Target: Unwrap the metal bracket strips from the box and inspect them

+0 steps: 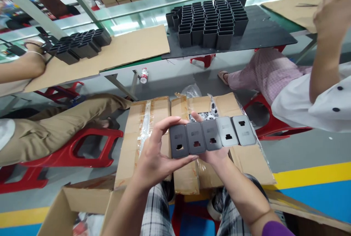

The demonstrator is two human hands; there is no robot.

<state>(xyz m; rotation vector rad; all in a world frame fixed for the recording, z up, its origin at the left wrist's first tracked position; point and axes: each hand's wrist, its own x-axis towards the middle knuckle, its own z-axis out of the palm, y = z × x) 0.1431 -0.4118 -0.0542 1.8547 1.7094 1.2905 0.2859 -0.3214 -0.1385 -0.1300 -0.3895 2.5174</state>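
Observation:
A row of several dark plastic housings is held up side by side, end faces towards me. Each face has a small stepped cutout, and the one at the far right is turned the other way up. My left hand is closed on the left end of the row, fingers above and thumb below. From behind and beneath, my right hand grips the row; most of its fingers are hidden. Below the housings stand cardboard boxes, with clear plastic and dark parts showing in the opening of one.
On the bench, many upright black housings stand on a black mat, and more housings stand on cardboard at left. Co-workers sit on both sides on red stools. An open carton is at lower left. A small bottle is under the bench.

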